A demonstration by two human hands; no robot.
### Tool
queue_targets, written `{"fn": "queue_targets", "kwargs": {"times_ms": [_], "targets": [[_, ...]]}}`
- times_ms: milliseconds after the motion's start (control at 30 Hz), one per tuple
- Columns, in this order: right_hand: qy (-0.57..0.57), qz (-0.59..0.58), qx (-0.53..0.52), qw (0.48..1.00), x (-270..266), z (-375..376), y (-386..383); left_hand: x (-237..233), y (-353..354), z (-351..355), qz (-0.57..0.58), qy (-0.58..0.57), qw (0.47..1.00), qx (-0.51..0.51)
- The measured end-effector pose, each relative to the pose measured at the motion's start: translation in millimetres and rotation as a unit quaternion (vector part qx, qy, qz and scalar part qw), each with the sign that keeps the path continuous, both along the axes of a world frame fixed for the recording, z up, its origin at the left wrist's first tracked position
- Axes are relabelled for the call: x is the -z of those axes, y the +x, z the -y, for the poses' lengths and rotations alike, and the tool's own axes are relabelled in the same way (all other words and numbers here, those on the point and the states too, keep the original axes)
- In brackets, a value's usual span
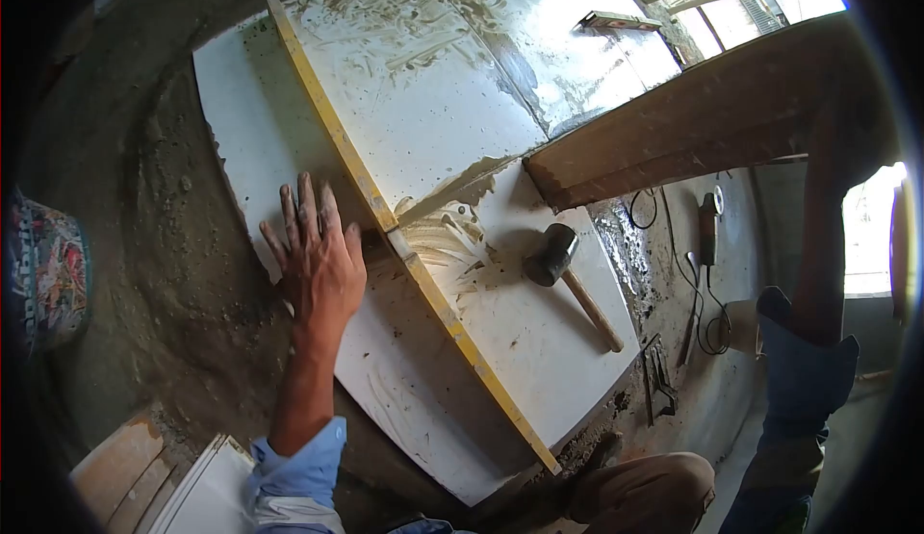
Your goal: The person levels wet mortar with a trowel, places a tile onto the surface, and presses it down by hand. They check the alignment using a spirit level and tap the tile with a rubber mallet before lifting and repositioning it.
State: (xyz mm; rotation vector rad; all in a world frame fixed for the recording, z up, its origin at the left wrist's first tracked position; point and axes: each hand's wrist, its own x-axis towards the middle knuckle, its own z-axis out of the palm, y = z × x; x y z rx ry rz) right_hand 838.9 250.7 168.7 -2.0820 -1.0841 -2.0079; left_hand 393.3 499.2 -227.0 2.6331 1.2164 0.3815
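L hand (320,255) over tile (395,342); bucket (53,274) on L, contents unclear.

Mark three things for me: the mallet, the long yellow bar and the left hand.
Mallet (552,256): head view, on its black head.
Long yellow bar (429,289): head view, just below mid-length.
Left hand (324,267): head view, on its back.

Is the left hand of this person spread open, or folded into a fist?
Spread open: the left hand shows its back, with fingers stretched out and gaps between them.
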Motion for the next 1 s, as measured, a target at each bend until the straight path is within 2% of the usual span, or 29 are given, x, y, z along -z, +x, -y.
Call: {"fn": "queue_targets", "kwargs": {"times_ms": [67,100,167,200,267,300,367,467,500,533,567,600,633,667,700,767,800,900,967,1000], "targets": [[0.003,0.000,-0.011,1.000,12,-9,-13,12,2,-16,-0.121,0.012,0.992,0.015],[0.005,0.028,0.010,1.000,16,-19,-21,9,2,-22,-0.119,0.020,0.993,0.010],[0.012,0.053,0.026,0.998,26,-40,-48,-2,-3,-27,-0.154,-0.054,0.984,0.065],[0.014,-0.028,-0.107,0.994,33,-51,-64,-5,-4,-28,-0.146,-0.073,0.984,0.077],[0.029,-0.110,-0.246,0.963,41,-57,-83,3,-6,-35,-0.144,-0.089,0.982,0.077],[-0.013,-0.044,-0.202,0.978,46,-54,-90,7,-7,-39,-0.137,-0.109,0.981,0.086],[-0.009,-0.048,-0.203,0.978,71,-48,-115,8,-7,-43,-0.133,-0.110,0.982,0.077],[-0.049,-0.319,-0.230,0.918,174,15,-188,6,-4,-42,-0.138,-0.148,0.977,0.069],[-0.138,-0.461,-0.218,0.849,209,42,-204,5,-2,-42,-0.131,-0.143,0.979,0.062],[-0.186,-0.519,-0.168,0.817,253,68,-217,5,-1,-41,-0.127,-0.146,0.980,0.055],[-0.168,-0.611,-0.124,0.764,285,93,-229,8,-1,-41,-0.126,-0.151,0.979,0.049],[-0.164,-0.638,-0.047,0.751,321,118,-236,14,-1,-44,-0.115,-0.153,0.980,0.046],[-0.180,-0.619,0.004,0.764,355,143,-239,15,0,-45,-0.116,-0.151,0.981,0.039],[-0.162,-0.664,0.034,0.729,370,154,-244,13,2,-45,-0.127,-0.160,0.978,0.031],[-0.192,-0.642,-0.007,0.742,378,162,-246,12,5,-47,-0.137,-0.168,0.976,0.025],[-0.203,-0.625,0.052,0.752,390,158,-246,9,8,-47,-0.144,-0.172,0.974,0.017],[-0.203,-0.624,0.050,0.753,388,154,-248,5,8,-47,-0.148,-0.180,0.972,0.018],[-0.157,-0.665,0.035,0.729,382,130,-259,8,11,-51,-0.152,-0.191,0.970,0.014],[-0.057,-0.726,-0.063,0.683,379,103,-266,14,8,-49,-0.156,-0.198,0.968,0.009],[-0.044,-0.752,-0.062,0.655,363,81,-270,13,9,-50,-0.149,-0.196,0.969,0.010]]}}
